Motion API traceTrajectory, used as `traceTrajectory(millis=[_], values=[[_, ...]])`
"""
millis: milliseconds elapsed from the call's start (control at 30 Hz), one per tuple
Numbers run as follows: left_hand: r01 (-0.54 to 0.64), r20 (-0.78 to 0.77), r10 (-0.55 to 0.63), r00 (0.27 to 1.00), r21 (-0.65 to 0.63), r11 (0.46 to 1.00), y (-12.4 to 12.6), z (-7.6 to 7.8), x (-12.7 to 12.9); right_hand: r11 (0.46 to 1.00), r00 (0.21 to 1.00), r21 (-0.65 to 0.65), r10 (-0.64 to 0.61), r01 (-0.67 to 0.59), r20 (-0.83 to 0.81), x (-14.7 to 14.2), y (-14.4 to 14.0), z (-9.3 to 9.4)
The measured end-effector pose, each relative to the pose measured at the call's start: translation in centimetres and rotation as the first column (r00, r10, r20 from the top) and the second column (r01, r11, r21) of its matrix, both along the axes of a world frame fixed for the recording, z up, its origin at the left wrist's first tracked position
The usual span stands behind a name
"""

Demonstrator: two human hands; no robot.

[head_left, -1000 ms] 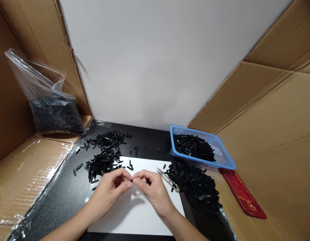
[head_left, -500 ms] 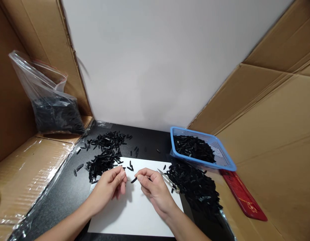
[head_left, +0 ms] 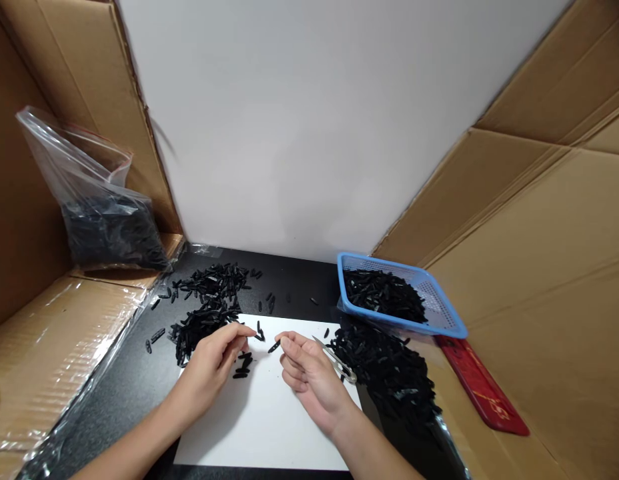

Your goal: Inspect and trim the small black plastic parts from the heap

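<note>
My right hand [head_left: 309,377] pinches one small black plastic piece [head_left: 274,347] at thumb and forefinger tips, and a pair of silver thread snips [head_left: 335,363] lies in the same hand. My left hand [head_left: 214,363] rests over the white sheet [head_left: 269,427] with its fingers loosely apart, reaching toward the left pile of black pieces [head_left: 204,320]. Under its fingertips a few loose black pieces [head_left: 243,365] lie on the sheet. I cannot tell whether it still pinches one.
A blue basket [head_left: 439,313] with black pieces stands at the right, a larger black heap [head_left: 384,373] in front of it. A clear bag of pieces [head_left: 107,223] leans at the back left. A red flat object [head_left: 482,393] lies at the right. Cardboard walls surround the bench.
My hands, together a second ago around one piece, have parted. The left hand moved left toward the pile, and a few black pieces now lie on the sheet beneath it.
</note>
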State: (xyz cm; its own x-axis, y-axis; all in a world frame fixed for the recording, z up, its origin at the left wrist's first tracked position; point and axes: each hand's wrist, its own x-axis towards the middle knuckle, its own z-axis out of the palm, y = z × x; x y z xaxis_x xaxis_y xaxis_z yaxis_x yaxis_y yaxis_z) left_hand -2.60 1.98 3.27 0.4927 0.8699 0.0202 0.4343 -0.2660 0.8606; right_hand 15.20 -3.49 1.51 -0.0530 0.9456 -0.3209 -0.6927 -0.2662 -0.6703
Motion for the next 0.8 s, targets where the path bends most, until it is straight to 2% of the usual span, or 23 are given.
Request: traceTrajectory(millis=[67, 167, 267, 333, 467, 600, 700, 800], values=[[0.036, 0.072, -0.028, 0.997, -0.113, 0.993, -0.3, 0.1, 0.2, 1.000, 0.997, 0.016, 0.023, -0.024, 0.070, -0.2, -0.1, 0.0], [0.131, 0.135, -0.095, 0.986, -0.293, 0.947, -1.1, 0.2, 0.6, 0.994, 0.958, 0.082, 0.048, -0.074, 0.284, -0.7, -0.4, 0.1], [0.202, 0.154, -0.155, 0.976, -0.361, 0.910, -1.6, 0.2, 0.7, 0.981, 0.870, 0.164, 0.008, -0.103, 0.493, -1.2, -0.7, 0.2], [0.238, 0.177, -0.184, 0.967, -0.364, 0.901, -1.7, 0.1, 0.7, 0.976, 0.848, 0.184, 0.002, -0.117, 0.530, -1.4, -0.7, 0.3], [0.288, 0.222, -0.225, 0.949, -0.316, 0.904, -1.5, -0.2, 0.7, 0.993, 0.938, 0.094, 0.032, -0.068, 0.345, -1.1, -0.5, 0.2], [0.173, 0.171, -0.127, 0.977, -0.292, 0.941, -1.3, -0.5, 0.7, 1.000, 0.992, 0.014, -0.009, 0.007, 0.129, -0.6, -0.2, -0.1], [0.095, 0.041, -0.089, 0.995, -0.202, 0.975, -1.1, -0.4, 0.6, 1.000, 0.999, -0.013, -0.019, 0.020, 0.046, -0.4, -0.1, -0.2], [0.068, -0.002, -0.069, 0.998, -0.101, 0.993, -1.1, 0.0, 0.7, 0.999, 1.000, -0.031, -0.015, 0.015, -0.002, -0.5, -0.1, -0.2]])
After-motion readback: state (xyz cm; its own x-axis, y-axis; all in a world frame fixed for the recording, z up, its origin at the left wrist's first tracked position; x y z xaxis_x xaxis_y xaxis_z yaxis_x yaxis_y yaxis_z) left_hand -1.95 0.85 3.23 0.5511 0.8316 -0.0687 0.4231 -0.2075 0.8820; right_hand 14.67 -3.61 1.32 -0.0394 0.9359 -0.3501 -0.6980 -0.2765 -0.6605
